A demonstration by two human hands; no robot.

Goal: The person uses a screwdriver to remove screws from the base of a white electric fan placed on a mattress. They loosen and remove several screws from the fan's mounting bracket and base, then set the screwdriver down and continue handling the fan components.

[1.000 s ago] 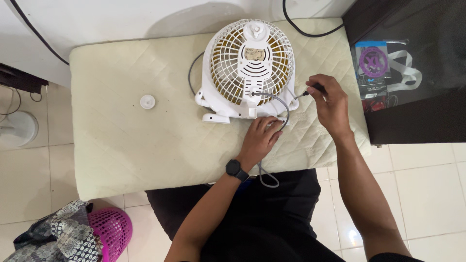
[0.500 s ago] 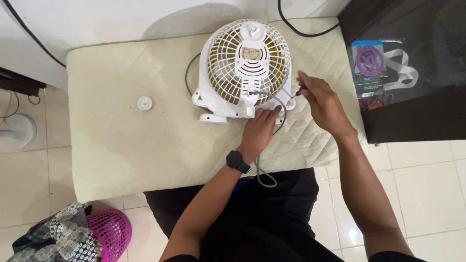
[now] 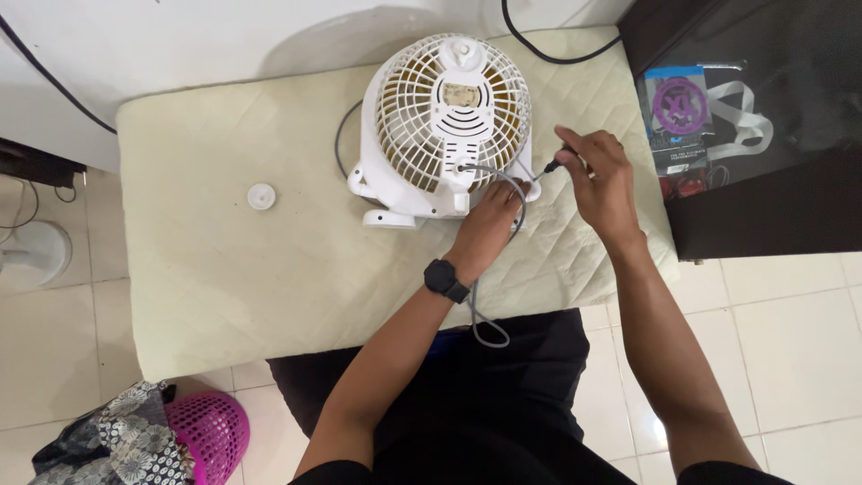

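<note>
A small white fan (image 3: 446, 117) lies face down on a cream quilted pad (image 3: 269, 260), its rear grille up. My left hand (image 3: 489, 224), with a black watch on the wrist, presses on the fan's lower right base, over the grey cord (image 3: 485, 328). My right hand (image 3: 600, 184) grips a black-handled screwdriver (image 3: 555, 163), its tip pointing at the fan's right foot. A small white round cap (image 3: 261, 196) rests on the pad to the left of the fan.
A dark cabinet (image 3: 763, 207) stands at the right with a purple packet (image 3: 679, 110) and white straps behind glass. A pink basket (image 3: 211, 427) with patterned cloth sits on the tiled floor at lower left. A black cable (image 3: 539, 49) runs along the wall.
My left hand slid up from the pad onto the fan's base. My right hand with the screwdriver shifted slightly toward the fan's right foot. The view drifted a little.
</note>
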